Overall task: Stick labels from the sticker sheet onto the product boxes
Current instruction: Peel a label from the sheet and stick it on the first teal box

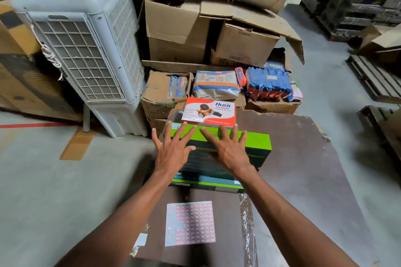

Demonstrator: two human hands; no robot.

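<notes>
From my remote seat, I see both hands spread flat over the green and black rectangular cardboard product box [256, 141] at the far end of the dark brown board surface [303, 180]. The left hand [173, 149] lies on the box's left part with its fingers [181, 131] straight and fanned wide; the right hand [227, 149] lies just beside it, fingers likewise straight and splayed, gripping nothing. Whether the palms are pressing or only resting I cannot tell.

A second, flatter green-edged box [208, 184] sits under the first, its near edge showing. Just beyond the fingertips lies a red and white printed carton [210, 110] showing a tape dispenser.

The white sticker sheet with rows of red-bordered labels [190, 223] lies flat on the surface nearer to me, between my forearms and well apart from both hands. Most of its rows look full; gaps at its left edge and in a band across the middle suggest some labels are gone.

No label is visible on the faces of the boxes that show, though the hands cover much of the top. My judgement: the job is at an early stage, with most of the sheet unused and the boxes in sight not yet visibly labelled.

Brown cardboard cartons [178, 28] and a white air cooler [86, 50] crowd the concrete floor [43, 180] behind.
</notes>
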